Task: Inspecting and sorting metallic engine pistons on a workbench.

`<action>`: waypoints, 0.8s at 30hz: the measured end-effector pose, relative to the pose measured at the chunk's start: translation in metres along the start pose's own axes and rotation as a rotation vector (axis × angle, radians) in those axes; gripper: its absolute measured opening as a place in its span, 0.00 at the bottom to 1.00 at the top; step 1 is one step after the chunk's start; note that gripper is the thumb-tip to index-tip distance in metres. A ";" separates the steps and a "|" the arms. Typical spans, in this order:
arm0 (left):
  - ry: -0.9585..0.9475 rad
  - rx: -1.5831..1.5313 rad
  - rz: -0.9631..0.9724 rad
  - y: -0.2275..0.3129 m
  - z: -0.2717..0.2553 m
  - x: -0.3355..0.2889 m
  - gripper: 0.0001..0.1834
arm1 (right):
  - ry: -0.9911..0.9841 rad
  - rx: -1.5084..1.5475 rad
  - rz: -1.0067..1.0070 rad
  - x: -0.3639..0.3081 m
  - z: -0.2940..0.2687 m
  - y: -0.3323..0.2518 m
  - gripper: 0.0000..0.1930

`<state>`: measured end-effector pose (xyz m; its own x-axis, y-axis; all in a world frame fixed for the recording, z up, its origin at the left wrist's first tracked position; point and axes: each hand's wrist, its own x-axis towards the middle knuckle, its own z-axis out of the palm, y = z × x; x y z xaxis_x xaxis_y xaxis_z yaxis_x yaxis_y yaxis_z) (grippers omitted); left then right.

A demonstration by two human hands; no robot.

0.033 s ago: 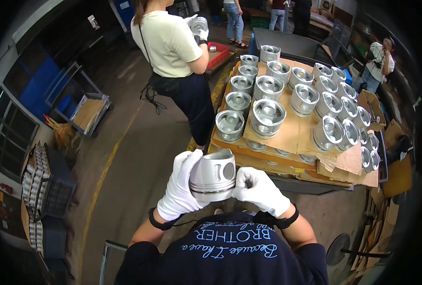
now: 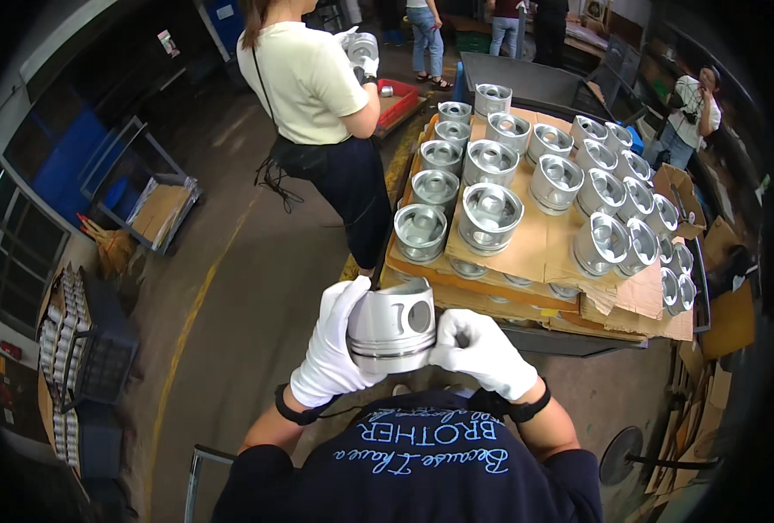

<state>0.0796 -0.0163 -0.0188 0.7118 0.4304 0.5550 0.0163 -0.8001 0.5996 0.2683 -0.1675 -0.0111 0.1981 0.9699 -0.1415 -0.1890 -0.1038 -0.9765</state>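
Note:
A silver metal piston [image 2: 392, 327] is held in front of my chest, its ring grooves toward the bottom and a round pin hole facing right. My left hand [image 2: 330, 344], in a white glove, wraps round the piston's left side. My right hand [image 2: 485, 350], gloved too, has its fingers curled in a pinch against the lower right side of the piston, by the grooves. Whatever lies between those fingertips is hidden. Ahead to the right, several more pistons [image 2: 491, 218] stand on cardboard [image 2: 539, 234] over a stacked load.
A co-worker in a pale shirt [image 2: 304, 83] stands ahead left, holding another piston [image 2: 363, 48]. Beyond is a red tray [image 2: 397, 106]. At the far left are a wheeled cart [image 2: 156, 209] and dark crates [image 2: 99, 349] of metal parts. Another person [image 2: 696, 113] stands at the far right.
Both hands and the piston sit very slightly lower in the picture. My grip looks the same.

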 end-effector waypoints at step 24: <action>0.327 0.105 -0.081 0.102 0.162 0.069 0.54 | 0.464 -0.235 -0.316 -0.223 -0.350 -0.036 0.11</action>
<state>0.2435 -0.1358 -0.0129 0.4427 0.5918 0.6737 0.1478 -0.7892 0.5961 0.5674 -0.4572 -0.0014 0.6185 0.7702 0.1561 0.1537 0.0763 -0.9852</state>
